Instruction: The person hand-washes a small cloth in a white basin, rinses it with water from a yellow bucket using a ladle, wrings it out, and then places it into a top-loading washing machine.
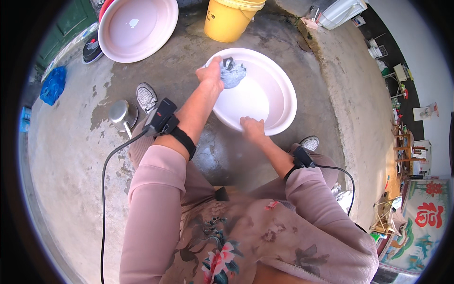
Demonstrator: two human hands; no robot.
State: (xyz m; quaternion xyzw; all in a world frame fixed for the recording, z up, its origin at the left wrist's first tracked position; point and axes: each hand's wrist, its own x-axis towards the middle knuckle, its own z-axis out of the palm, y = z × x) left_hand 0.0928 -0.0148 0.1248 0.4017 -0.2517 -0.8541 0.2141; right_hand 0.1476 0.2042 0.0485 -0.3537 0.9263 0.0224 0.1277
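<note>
A round white plastic basin [276,103] sits on the wet concrete floor between my feet, its inside pale and shiny. At its upper left rim, my left hand [211,72] grips a bunched blue-grey cloth [233,75] with a dark patch, held over the basin's edge. My right hand [253,127] holds the near rim, fingers over the edge and thumb raised; parts of its grip are hidden. Both forearms wear black straps with cabled devices.
A yellow bucket [227,21] stands beyond the basin. At the upper left leans a large pinkish basin [117,39]. A metal saucepan [120,112] lies by my left shoe, with a blue plastic bag [54,85] farther left. A raised concrete edge [328,81] runs along the right.
</note>
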